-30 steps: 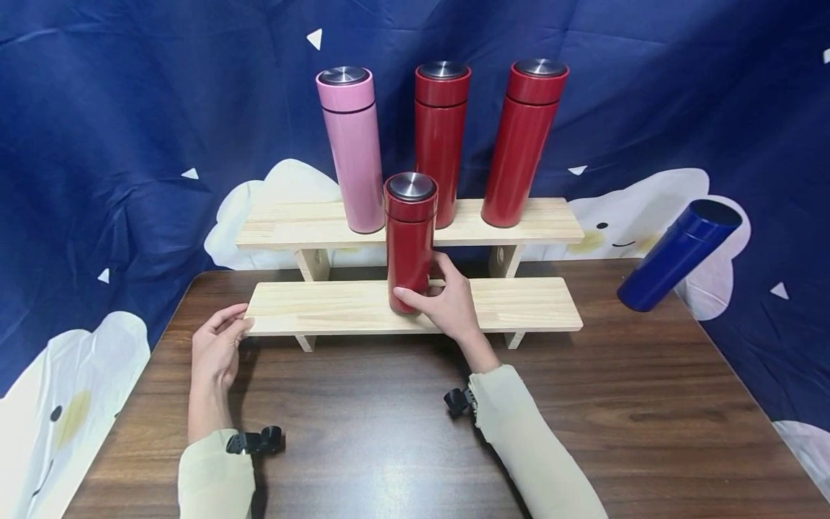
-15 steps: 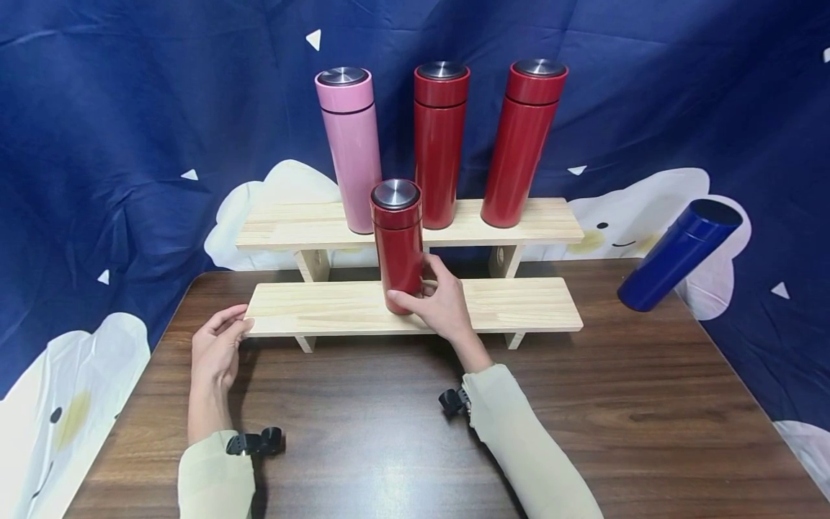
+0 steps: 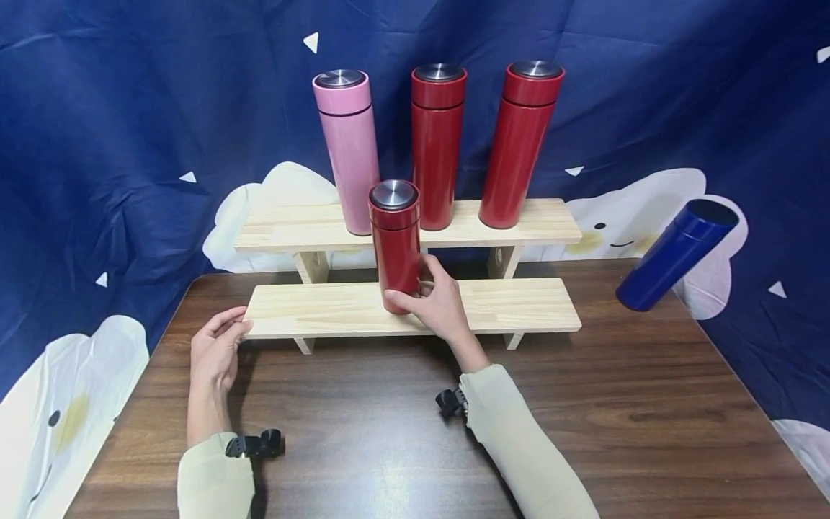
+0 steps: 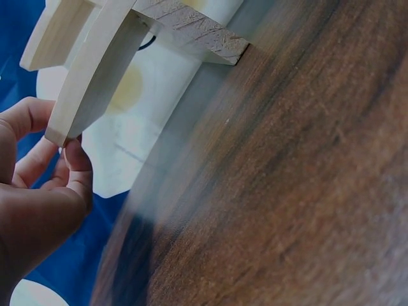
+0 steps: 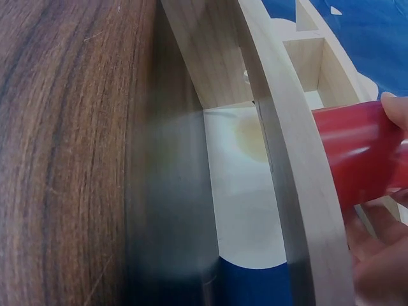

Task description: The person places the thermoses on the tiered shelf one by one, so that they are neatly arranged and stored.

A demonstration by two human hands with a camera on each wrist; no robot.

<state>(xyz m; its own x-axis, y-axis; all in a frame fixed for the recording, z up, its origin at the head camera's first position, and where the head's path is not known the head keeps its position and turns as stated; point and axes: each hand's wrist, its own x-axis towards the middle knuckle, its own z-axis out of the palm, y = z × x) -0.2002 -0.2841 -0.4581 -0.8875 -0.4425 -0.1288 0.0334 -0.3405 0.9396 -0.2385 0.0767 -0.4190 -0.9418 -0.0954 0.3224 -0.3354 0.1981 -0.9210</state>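
My right hand [image 3: 436,297] grips the lower part of a red thermos bottle [image 3: 395,249], which stands upright on the lower shelf of a two-tier wooden rack [image 3: 519,303]. In the right wrist view the red bottle [image 5: 357,150] shows at the right, thumb and fingers around it. The left end of that lower shelf is pinched between thumb and fingers of my left hand [image 3: 217,346]; the left wrist view shows the board end [image 4: 70,118] between them. On the upper shelf stand a pink thermos [image 3: 348,151] and two red ones, the middle [image 3: 437,144] and the right [image 3: 521,144].
A blue thermos [image 3: 676,256] leans at the table's right back edge. Behind everything hangs a dark blue curtain [image 3: 130,108] with white cloud shapes. The brown wooden table [image 3: 363,425] stretches in front of the rack.
My right hand has shifted the red thermos a little to the left along the lower shelf, mostly in the first half second. My left hand keeps its place on the shelf end.
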